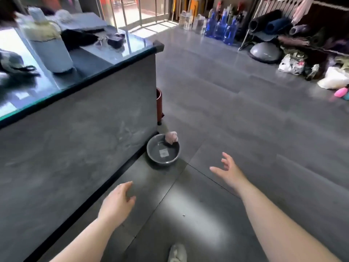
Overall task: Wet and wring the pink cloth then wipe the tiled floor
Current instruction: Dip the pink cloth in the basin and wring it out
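Neither grip holds anything: left hand (118,202) and right hand (229,172) hover, fingers spread, above the grey tiled floor (245,110). Crumpled pink cloth (171,137) lies on the far rim of a round grey plastic basin (163,163). Wetting seems not begun; next, reach down for the cloth.

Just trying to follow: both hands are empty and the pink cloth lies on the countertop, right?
Not quite: the head view shows the pink cloth draped over the rim of the grey basin on the floor, not on the countertop. The left hand and right hand are indeed empty.
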